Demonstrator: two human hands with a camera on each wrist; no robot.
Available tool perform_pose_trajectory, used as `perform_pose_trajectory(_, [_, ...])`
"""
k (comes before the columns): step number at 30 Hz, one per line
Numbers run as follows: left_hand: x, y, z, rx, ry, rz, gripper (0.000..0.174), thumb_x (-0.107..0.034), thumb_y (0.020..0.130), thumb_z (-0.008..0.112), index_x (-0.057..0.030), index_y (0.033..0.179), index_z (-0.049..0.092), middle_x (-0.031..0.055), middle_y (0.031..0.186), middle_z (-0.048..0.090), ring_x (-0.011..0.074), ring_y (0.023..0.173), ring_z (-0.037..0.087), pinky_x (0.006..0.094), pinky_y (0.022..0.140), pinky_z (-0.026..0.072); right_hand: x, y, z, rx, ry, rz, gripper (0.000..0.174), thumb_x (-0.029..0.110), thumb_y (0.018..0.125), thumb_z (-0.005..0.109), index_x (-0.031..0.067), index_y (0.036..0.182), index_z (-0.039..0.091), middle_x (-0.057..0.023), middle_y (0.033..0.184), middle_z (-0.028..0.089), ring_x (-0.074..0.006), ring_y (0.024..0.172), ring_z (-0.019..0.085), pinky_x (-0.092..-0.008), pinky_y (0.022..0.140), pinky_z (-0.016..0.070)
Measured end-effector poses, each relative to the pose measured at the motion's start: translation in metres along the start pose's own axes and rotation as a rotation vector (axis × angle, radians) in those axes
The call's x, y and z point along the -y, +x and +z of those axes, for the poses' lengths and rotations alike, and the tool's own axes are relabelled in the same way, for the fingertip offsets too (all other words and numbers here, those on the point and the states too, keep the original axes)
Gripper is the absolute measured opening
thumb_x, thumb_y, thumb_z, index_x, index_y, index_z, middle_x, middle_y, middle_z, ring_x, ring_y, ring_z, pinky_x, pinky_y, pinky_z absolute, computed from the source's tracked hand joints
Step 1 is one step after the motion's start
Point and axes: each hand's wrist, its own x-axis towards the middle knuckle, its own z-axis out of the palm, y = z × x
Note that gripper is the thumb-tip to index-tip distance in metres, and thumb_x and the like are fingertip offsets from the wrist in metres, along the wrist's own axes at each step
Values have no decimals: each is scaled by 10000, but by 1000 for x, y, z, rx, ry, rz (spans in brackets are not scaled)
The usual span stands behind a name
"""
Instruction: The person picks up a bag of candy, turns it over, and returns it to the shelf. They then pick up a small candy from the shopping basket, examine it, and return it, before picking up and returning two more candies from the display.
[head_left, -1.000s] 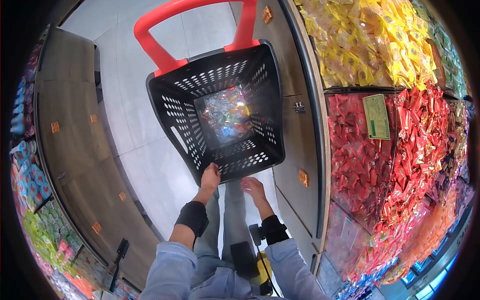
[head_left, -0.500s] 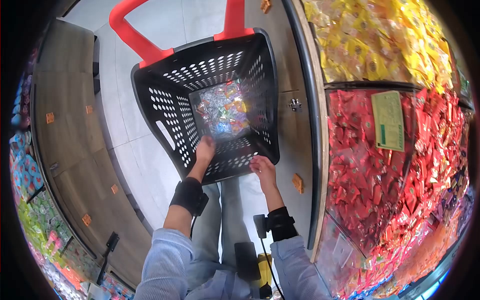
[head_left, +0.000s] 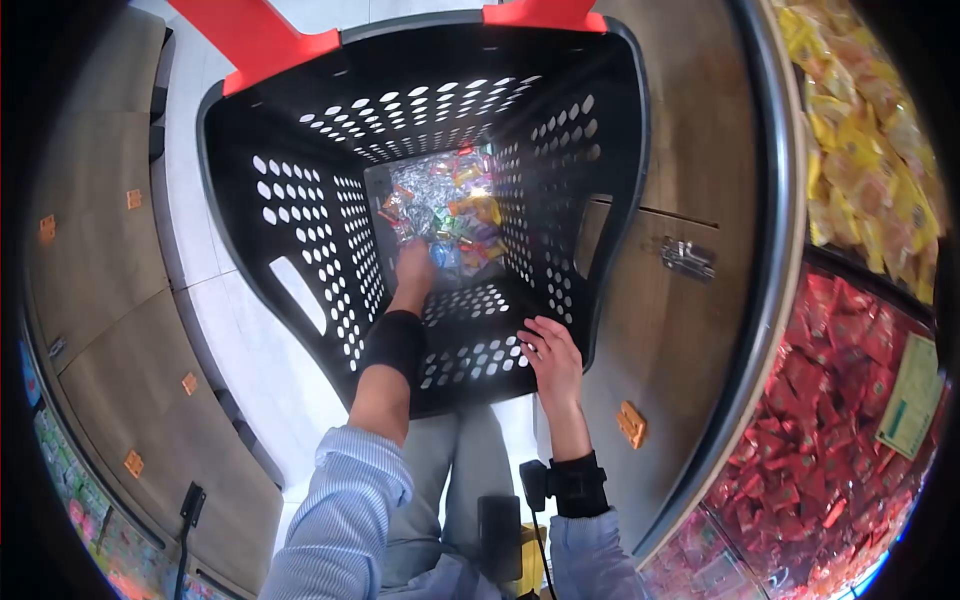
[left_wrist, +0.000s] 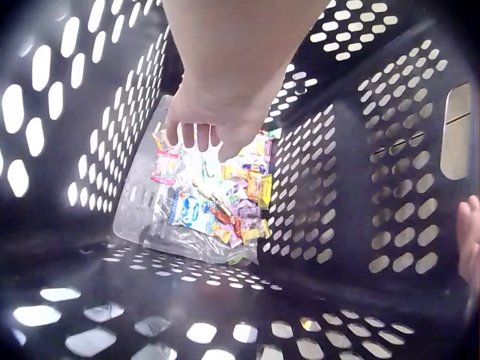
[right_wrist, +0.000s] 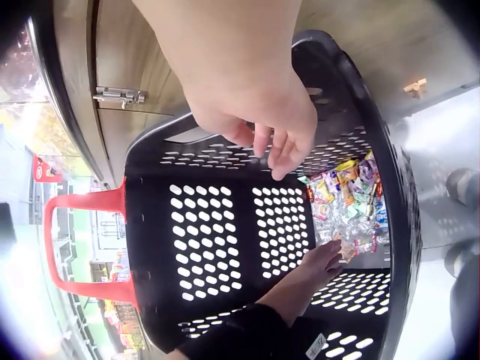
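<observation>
A deep black shopping basket [head_left: 280,130] with perforated walls stands before me. At its bottom lies a clear plastic bag [left_wrist: 161,232] with colorful wrapped candies [left_wrist: 240,199]. My left hand [head_left: 415,268] reaches deep inside, fingers pointing down and slightly spread close over the candies, as the left wrist view shows. Nothing shows in its grasp. Over the near right corner of the basket hovers my right hand [head_left: 555,360], its fingers loosely bent and holding nothing; the right wrist view has this hand [right_wrist: 259,112] above the basket opening.
The basket's red handle [head_left: 265,40] rises at the far side. To the right, a wooden cabinet [head_left: 690,200] with a metal latch [head_left: 688,258] carries bins of red-wrapped candies [head_left: 800,400] and yellow-wrapped candies [head_left: 860,150]. Another wooden cabinet [head_left: 95,260] runs along the left.
My left hand has gone from the basket's near rim down inside toward the candies. The right hand has moved forward and right, to the near right corner. The basket appears larger and closer.
</observation>
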Motion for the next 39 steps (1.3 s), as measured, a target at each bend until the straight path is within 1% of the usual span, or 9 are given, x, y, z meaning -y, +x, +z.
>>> perform_pose_trajectory(4, [7,36,28,133,40,-112,258,-101,676,548,-45,928,530,159,991,549,324,937,522,401,800,429,-6,8,0,29,-22,-11,238,143,854,421,9,1036,492,-134,1051,523,-213,923,529,-299,790,416])
perform_pose_trajectory(8, [24,57,59,152,130,10,258,-99,681,540,-71,935,569,146,991,559,312,926,534,390,812,430,-5,14,-2,22,60,112,232,144,855,412,13,1028,493,-132,1055,522,-214,934,522,-297,791,402])
perform_pose_trajectory(16, [70,90,129,197,160,136,332,-69,663,550,-96,994,554,97,1046,538,277,1009,478,369,842,411,-6,26,-3,62,93,110,226,158,859,422,6,1011,492,-136,1052,513,-210,904,519,-297,776,403])
perform_pose_trajectory(22, [77,92,146,184,223,91,350,-160,683,602,-106,1018,514,88,1102,494,267,1095,417,388,921,331,-7,26,-8,92,115,109,230,186,861,438,20,1009,496,-129,1048,518,-213,898,523,-309,791,395])
perform_pose_trajectory(26, [71,87,139,367,318,67,326,-246,655,673,-145,939,549,76,1087,506,268,1107,403,403,929,311,-7,27,-8,119,125,81,232,188,859,442,21,1010,497,-130,1046,518,-215,899,523,-316,797,390])
perform_pose_trajectory(30, [72,76,145,430,145,7,327,-234,624,713,-133,897,566,84,1049,525,283,1020,473,368,819,406,-10,25,-8,140,152,71,243,193,853,444,21,1017,498,-135,1044,518,-220,901,522,-315,795,390])
perform_pose_trajectory(31, [75,74,154,416,165,10,310,-193,622,712,-113,876,553,107,1002,547,297,938,522,368,753,440,-11,24,-8,153,157,64,246,194,852,444,21,1018,497,-136,1044,518,-221,901,523,-314,793,391])
perform_pose_trajectory(35, [78,67,174,455,79,20,304,-162,658,672,-67,882,491,137,872,584,334,839,557,406,726,445,-13,24,-8,141,146,57,260,200,850,438,13,1021,495,-137,1040,519,-223,896,525,-311,788,396])
perform_pose_trajectory(39, [59,48,146,391,121,-5,348,-152,693,624,-69,979,444,173,886,577,334,889,548,413,736,443,-13,19,-10,126,159,66,250,173,846,447,0,1021,492,-134,1038,523,-215,890,528,-304,792,400])
